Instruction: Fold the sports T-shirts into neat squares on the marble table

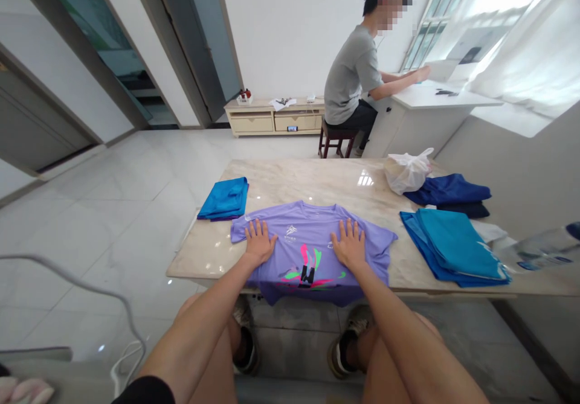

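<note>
The purple T-shirt (312, 226) lies front up on the near edge of the table (281, 174), hem hanging over. The left hand (261, 244) and right hand (350, 244) are spread flat on it. It looks light, soft and limp, best gripped at the shoulders; the chest emblem's (290, 230) lettering is illegibly small.

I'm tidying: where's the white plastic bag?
In the head view, the white plastic bag sits right of centre near the far edge of the beige table, beside the dark blue cloth.
</note>
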A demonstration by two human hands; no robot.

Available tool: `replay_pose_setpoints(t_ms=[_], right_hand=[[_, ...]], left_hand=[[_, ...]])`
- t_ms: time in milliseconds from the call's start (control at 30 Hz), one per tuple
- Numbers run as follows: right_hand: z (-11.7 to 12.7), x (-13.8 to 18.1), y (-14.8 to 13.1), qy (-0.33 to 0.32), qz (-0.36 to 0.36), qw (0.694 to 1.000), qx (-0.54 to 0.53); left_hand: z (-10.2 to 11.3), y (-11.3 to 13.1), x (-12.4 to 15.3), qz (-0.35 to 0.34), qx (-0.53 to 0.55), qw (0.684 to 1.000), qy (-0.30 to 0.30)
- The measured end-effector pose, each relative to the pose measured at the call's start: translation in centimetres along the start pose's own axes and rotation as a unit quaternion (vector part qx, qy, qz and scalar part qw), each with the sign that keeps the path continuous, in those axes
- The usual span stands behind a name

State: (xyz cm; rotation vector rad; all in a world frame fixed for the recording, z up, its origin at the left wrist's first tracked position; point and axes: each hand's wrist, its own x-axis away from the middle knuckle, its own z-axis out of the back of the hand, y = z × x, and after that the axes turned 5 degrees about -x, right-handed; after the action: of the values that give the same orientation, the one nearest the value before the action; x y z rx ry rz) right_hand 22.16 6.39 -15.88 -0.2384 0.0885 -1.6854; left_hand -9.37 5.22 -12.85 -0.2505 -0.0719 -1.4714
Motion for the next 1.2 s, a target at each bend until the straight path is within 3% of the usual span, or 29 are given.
replay_pose_setpoints(t_ms=[200,300,433,567,700,800,1000,1200], right_hand=[[2.6,-5.8,0.4,-0.078,0.063,0.995,-0.020],[4.9,-7.8,3.0,-0.032,0.079,0.996,-0.031],[6.4,-8.5,8.0,0.007,-0.039,0.999,-0.003],[5.5,-7.8,11.6,0.023,-0.145,0.989,-0.007],[4.5,-7.3,13.4,0.052,-0.191,0.980,-0.033],[4.5,-7.5,14.4,0.047,-0.207,0.976,-0.048],[6.0,-8.2,15.8,-0.022,-0.160,0.983,-0.087],[7.2,-7.4,14.2,-0.036,-0.102,0.976,-0.191]], left_hand=[[1.6,0.2,-3.3,-0.007,-0.007,0.998,-0.061],[2.1,0.7,-4.0,0.002,-0.023,0.997,-0.068],[2.6,0.4,-4.2,-0.003,-0.019,0.995,-0.095],[2.8,-0.5,-3.2,-0.037,-0.010,0.995,-0.091],[2.7,-0.5,-1.1,-0.135,-0.012,0.990,-0.036],[2.6,-0.2,-0.2,-0.149,0.004,0.987,-0.067],[2.9,0.0,-0.4,-0.128,0.002,0.986,-0.111],[3.2,-0.8,-1.2,-0.126,0.004,0.983,-0.134]])
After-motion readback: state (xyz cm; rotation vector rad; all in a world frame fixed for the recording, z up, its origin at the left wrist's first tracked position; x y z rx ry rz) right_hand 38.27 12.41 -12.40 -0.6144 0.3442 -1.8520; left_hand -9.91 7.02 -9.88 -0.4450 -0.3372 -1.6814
